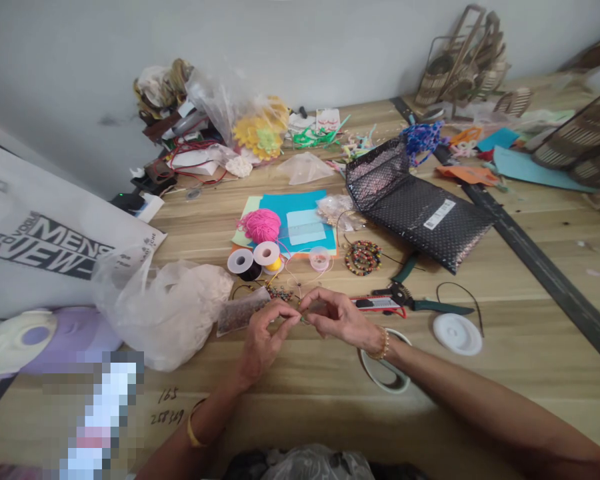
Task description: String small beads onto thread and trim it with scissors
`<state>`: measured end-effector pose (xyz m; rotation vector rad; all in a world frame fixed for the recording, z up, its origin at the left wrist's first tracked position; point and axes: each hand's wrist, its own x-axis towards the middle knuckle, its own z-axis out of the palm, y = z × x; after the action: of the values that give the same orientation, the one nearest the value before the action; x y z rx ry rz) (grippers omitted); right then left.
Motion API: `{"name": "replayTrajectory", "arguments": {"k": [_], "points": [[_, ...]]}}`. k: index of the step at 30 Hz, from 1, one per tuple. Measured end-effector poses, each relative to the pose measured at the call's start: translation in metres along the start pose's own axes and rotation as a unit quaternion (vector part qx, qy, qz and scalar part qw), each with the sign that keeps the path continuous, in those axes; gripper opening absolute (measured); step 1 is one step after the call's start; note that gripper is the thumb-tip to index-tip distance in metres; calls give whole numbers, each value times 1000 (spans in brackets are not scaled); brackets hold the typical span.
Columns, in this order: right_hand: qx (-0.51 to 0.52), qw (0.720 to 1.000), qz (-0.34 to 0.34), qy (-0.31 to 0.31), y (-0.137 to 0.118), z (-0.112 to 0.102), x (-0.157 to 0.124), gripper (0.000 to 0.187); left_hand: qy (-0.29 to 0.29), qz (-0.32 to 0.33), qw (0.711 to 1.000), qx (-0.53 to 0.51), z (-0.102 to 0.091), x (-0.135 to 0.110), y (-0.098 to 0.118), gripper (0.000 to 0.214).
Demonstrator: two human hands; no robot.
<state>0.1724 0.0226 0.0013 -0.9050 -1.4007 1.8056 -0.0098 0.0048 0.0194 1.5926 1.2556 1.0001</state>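
Observation:
My left hand [266,340] and my right hand [341,321] meet over the front middle of the table, thumb and forefinger pinched on each. What lies between the fingertips is too small to make out. Just beyond them are small loose beads [280,293] and thin cord. A small clear bag [241,311] of tiny dark pieces lies beside my left hand. Behind stand a black thread spool [245,265] and a yellow thread spool [269,256], with a small clear spool [320,259] to their right. A coil of colourful beads [363,258] lies farther right.
Right of my hands are a utility knife [379,304], green-handled pliers [399,293] and a white disc [457,334]. A pale ring [403,387] sits under my right wrist. Behind are pink yarn [262,225] and a black bubble mailer [420,207]. A plastic bag [167,320] bulges at left.

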Motion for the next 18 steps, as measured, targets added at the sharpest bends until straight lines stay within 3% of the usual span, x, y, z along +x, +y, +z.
{"name": "replayTrajectory", "arguments": {"k": [5, 10, 15, 18], "points": [[44, 999, 1, -28, -5, 4, 0, 27, 1, 21, 1000, 11, 0, 0, 3, 4], [11, 1000, 5, -11, 2, 1, 3, 14, 18, 43, 999, 12, -2, -2, 4, 9], [-1, 1000, -19, 5, 3, -2, 2, 17, 16, 33, 999, -19, -4, -4, 5, 8], [35, 999, -10, -20, -3, 1, 0, 18, 4, 51, 999, -16, -4, -4, 5, 7]]}}
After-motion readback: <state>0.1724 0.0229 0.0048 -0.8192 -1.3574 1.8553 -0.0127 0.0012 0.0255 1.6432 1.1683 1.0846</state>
